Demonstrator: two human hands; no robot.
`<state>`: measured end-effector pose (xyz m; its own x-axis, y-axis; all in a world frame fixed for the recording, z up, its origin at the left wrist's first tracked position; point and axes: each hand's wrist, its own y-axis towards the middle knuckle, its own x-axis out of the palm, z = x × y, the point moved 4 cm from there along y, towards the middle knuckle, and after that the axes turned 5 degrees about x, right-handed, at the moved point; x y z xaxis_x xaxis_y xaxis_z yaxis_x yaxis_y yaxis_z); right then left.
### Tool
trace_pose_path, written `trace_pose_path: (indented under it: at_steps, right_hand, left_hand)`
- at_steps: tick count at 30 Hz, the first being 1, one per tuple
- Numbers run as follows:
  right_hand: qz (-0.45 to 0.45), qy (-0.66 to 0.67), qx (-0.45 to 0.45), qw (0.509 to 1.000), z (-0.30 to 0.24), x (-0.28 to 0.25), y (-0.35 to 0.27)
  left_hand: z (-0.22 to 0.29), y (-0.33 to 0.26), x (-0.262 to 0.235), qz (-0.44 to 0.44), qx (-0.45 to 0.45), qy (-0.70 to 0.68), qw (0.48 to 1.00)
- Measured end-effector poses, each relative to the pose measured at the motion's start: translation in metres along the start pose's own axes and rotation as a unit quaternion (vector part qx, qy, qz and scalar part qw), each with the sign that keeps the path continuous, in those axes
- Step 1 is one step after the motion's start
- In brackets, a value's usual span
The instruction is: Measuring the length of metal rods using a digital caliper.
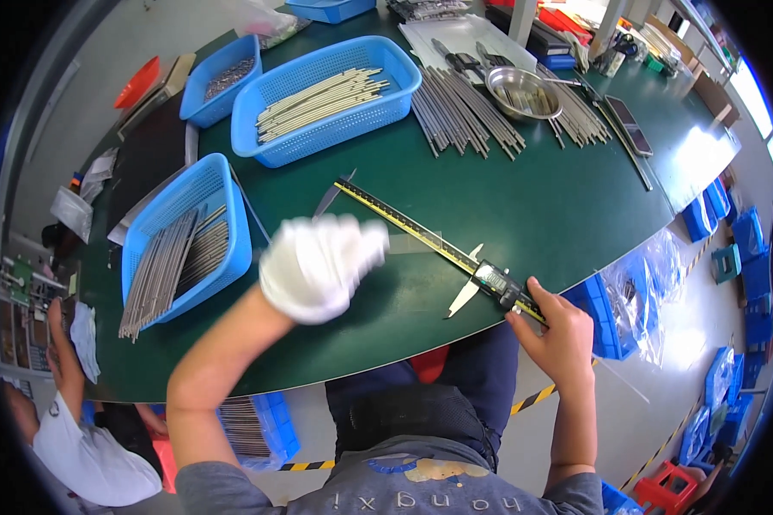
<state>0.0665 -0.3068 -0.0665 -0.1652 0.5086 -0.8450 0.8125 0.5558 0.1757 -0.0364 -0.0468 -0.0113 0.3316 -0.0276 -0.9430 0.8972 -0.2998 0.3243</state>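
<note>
A digital caliper (404, 225) with a black-and-yellow beam lies slantwise over the green table, its jaws spread far apart. My bare right hand (560, 335) grips its near right end, thumb and fingers on either side just beyond the display. My left hand (318, 268), in a white glove, is smeared by motion near the caliper's far fixed jaw (325, 200). Its fingers cannot be made out, nor whether anything is in them. A thin rod (251, 204) runs from beside the left blue basket (242, 249) toward the glove. Grey metal rods (159, 270) fill that basket.
A larger blue basket (408, 99) of pale rods and a smaller blue basket (193, 110) stand farther back. Loose grey rods (455, 112), a metal bowl (524, 93) and a phone (629, 126) lie back right. Another person (86, 438) is at the lower left.
</note>
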Motion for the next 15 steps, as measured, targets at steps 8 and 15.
trace_pose_path:
  at_steps: [8,15]
  right_hand:
    - [-0.008,-0.007,-0.010,1.000,-0.008,0.012,0.001]
    - [0.029,0.019,-0.015,0.999,0.009,0.006,-0.001]
  left_hand:
    - [-0.199,0.052,0.066,0.010,-0.277,0.030,0.960]
    - [-0.169,0.051,0.042,-0.027,-0.277,-0.061,0.959]
